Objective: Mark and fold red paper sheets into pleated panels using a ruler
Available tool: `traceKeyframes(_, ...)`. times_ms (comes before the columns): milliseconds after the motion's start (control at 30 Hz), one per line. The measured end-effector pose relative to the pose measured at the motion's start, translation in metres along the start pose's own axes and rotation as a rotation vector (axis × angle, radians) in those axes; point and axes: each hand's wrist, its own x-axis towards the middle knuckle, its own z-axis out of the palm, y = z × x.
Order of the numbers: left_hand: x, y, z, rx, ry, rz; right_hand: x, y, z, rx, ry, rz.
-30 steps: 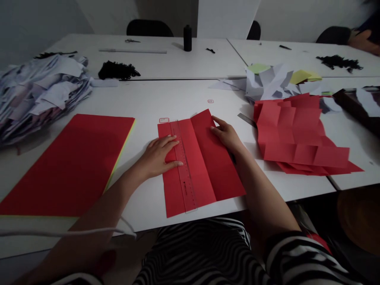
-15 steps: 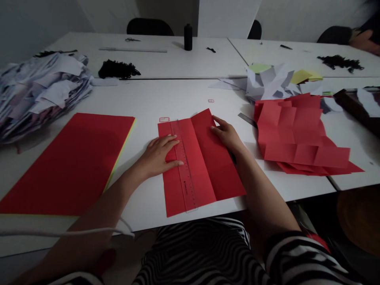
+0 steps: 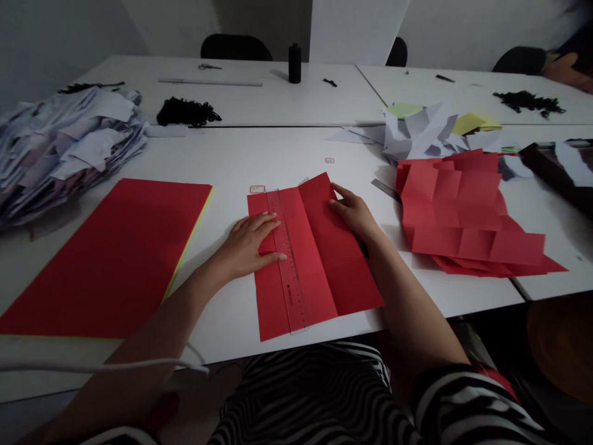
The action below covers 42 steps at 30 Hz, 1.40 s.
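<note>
A sheet of red paper (image 3: 319, 247) lies in front of me, creased lengthwise, with its right part raised along the fold. Across its left part runs a clear plastic ruler (image 3: 295, 296). My left hand (image 3: 252, 244) rests flat with fingers spread, its fingertips and thumb pressing the ruler onto the paper. At the raised right edge of the sheet, my right hand (image 3: 353, 211) grips the paper between thumb and fingers. Part of the right hand's hold is hidden behind the sheet.
Left of me lies a stack of red sheets (image 3: 115, 259), with a heap of white paper scraps (image 3: 69, 139) behind. To the right are creased red sheets (image 3: 463, 210) and a metal ruler (image 3: 384, 188). A black bottle (image 3: 294, 63) stands farther back; a white cord (image 3: 115, 366) crosses near left.
The whole view has shifted slightly, with things sitting a little lower in the picture. Both hands, the ruler and the paper keep their places.
</note>
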Motion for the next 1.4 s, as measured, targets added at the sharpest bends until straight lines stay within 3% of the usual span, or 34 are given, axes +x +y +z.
traceKeyframes(367,0.000,0.000,-0.001,-0.006,-0.010,-0.008,-0.002,-0.004,0.002,-0.010,0.010,0.006)
traceKeyframes(633,-0.004,-0.002,-0.002,-0.017,0.008,-0.015,-0.007,-0.010,0.006,0.109,-0.005,0.048)
traceKeyframes(1033,-0.012,-0.006,-0.004,-0.079,0.010,-0.007,-0.019,-0.020,0.007,0.411,-0.173,0.114)
traceKeyframes(1400,-0.012,-0.006,-0.004,-0.081,0.023,-0.003,-0.018,-0.017,0.010,0.372,-0.342,0.180)
